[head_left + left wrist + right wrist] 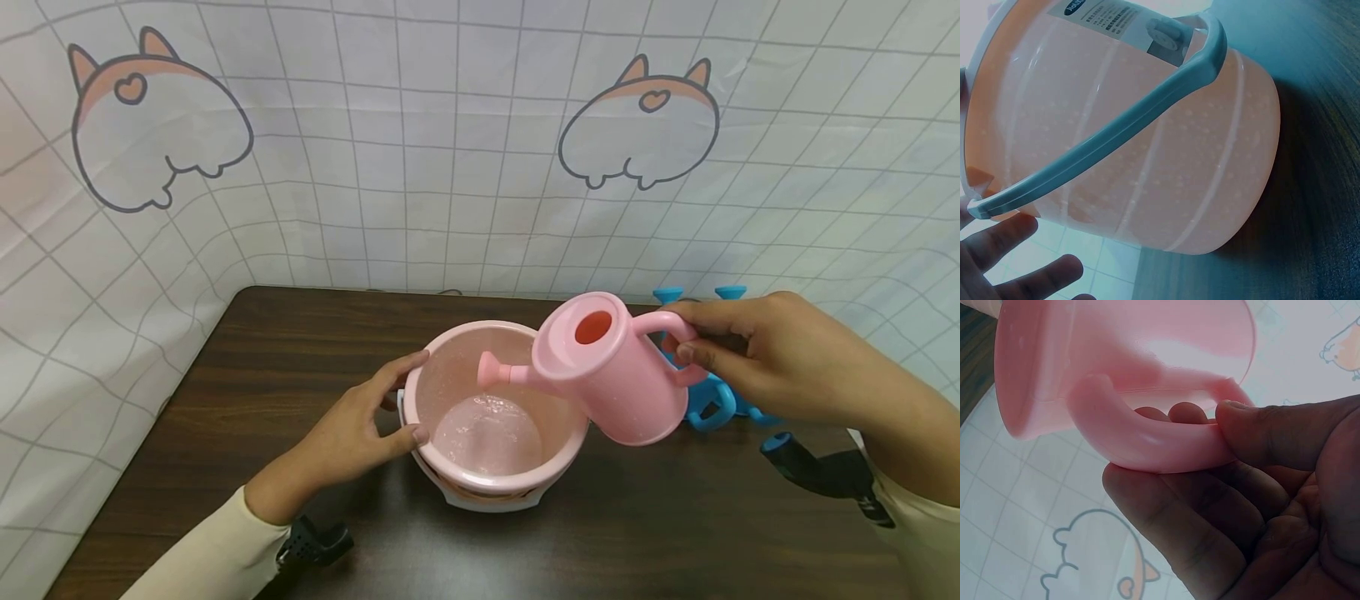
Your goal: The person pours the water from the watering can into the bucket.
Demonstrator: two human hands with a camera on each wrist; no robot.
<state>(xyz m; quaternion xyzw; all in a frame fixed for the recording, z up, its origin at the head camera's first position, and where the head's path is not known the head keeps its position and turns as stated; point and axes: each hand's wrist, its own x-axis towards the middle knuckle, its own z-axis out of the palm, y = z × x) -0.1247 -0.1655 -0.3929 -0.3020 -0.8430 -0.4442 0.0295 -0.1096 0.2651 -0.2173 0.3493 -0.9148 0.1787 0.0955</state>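
My right hand (757, 350) grips the handle (1154, 447) of a pink watering can (630, 392), thumb on one side and fingers curled round the other. The can tilts left, its sprinkler head (492, 371) over the inside of a pale pink bucket (558, 450). Rippled, bubbly water (487, 433) covers the bucket's bottom, and droplets cling to its inner wall. At the bucket's left side, my left hand (352, 425) rests its spread thumb and index finger on the rim. In the left wrist view its other fingers (1044, 278) extend loosely beside the bucket's handle (1116, 134).
Blue watering cans (708, 400) stand behind the right hand, partly hidden by it and the pink can. The dark wooden table (300, 350) ends at a white grid-patterned cloth (465, 208) behind and on the left. A label (1125, 25) is stuck on the bucket's outside.
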